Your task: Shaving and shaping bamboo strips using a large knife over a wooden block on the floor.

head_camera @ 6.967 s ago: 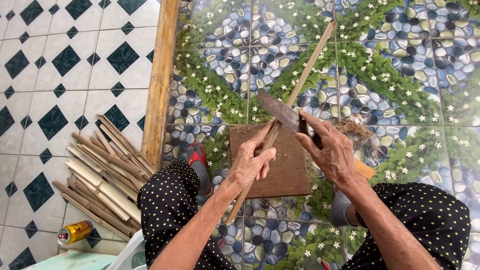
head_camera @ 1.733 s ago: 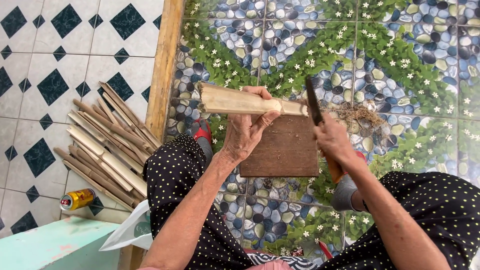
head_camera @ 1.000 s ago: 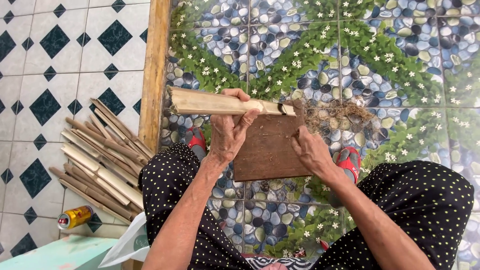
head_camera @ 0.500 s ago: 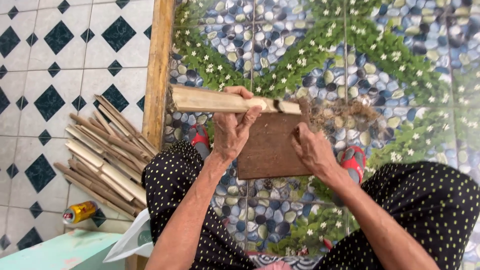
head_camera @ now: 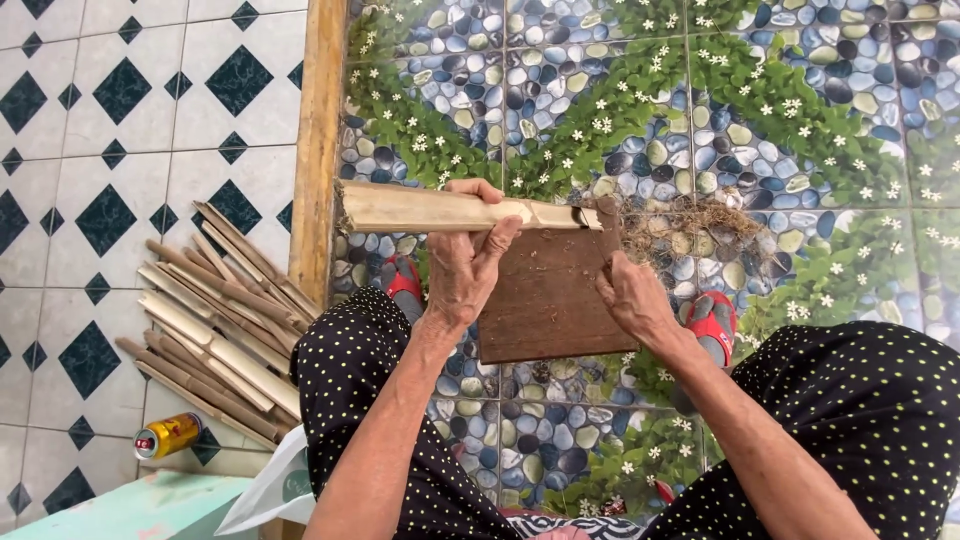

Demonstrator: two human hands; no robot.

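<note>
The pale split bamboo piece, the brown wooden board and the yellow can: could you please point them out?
pale split bamboo piece [head_camera: 420,207], head view, on its flat cut face.
brown wooden board [head_camera: 545,300], head view, on its bare middle.
yellow can [head_camera: 168,437], head view, on its side.

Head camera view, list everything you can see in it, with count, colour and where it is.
bamboo piece: one, pale tan, held level above the board
wooden board: one, dark brown, on the floor between the knees
shavings: one heap, brown, at the board's upper right corner
bamboo strips: one pile, tan and brown, on the diamond tiles at left
can: one, yellow and red, lying below the pile
wooden post: one, light brown, between the two tile patterns
sandals: two, red, beside the board
left hand: grips the bamboo piece
right hand: closed at the bamboo's right end; whatever it holds is hidden
</note>
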